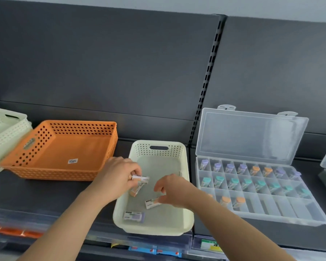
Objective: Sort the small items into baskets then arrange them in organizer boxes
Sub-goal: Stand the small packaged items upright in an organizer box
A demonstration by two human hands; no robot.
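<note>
View from above a dark shelf (45,193). At the far left edge sits part of a pale basket (2,129), and beside it an orange basket (36,140) with only a sticker on its floor. Both look already emptied. Left of centre, the left hand (119,172) reaches in from the lower left, forearm angled up, palm down. Its curled fingers and thumb pinch a barcoded tube (140,178), and a second tube (136,188) hangs below it, orange cap downward. The hand seems to be gathering several for one trip. Both hands work over the cream basket (159,143) at centre, which holds the last loose pieces. A purple-capped tube (134,217) lies flat near its front left corner, and an orange-capped tube (152,203) lies just right of that. The right hand (169,189) comes in from the lower right, fingers curled, with its thumb at that tube's cap. Whether it has closed on the tube cannot be told. To the right an organizer box (290,208) lies open, its clear lid (252,136) propped back out of the way. Capped tubes stand in its upper rows, while the front row is mostly unfilled.
</note>
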